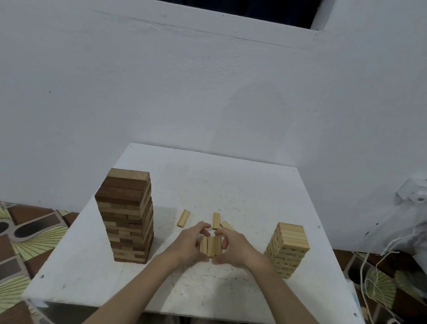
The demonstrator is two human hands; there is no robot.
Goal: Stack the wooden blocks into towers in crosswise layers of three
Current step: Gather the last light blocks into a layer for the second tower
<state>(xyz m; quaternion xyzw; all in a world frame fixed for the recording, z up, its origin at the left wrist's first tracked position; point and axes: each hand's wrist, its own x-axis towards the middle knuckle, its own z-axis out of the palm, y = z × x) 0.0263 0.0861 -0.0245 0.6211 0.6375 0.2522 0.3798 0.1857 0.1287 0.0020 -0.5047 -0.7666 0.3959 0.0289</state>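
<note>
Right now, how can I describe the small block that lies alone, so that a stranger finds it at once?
Start at the tall dark tower on the left of the white table. Look right of it, toward the hands: one pale loose block lies flat there. Unlike the other loose blocks, it touches nothing and lies left of both hands.

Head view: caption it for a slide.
Both hands press three light blocks together between a tall dark tower and a shorter pale tower.

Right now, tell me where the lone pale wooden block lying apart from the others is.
In the head view, the lone pale wooden block lies flat on the white table, right of the tall dark brown tower and beyond the left hand.
</note>
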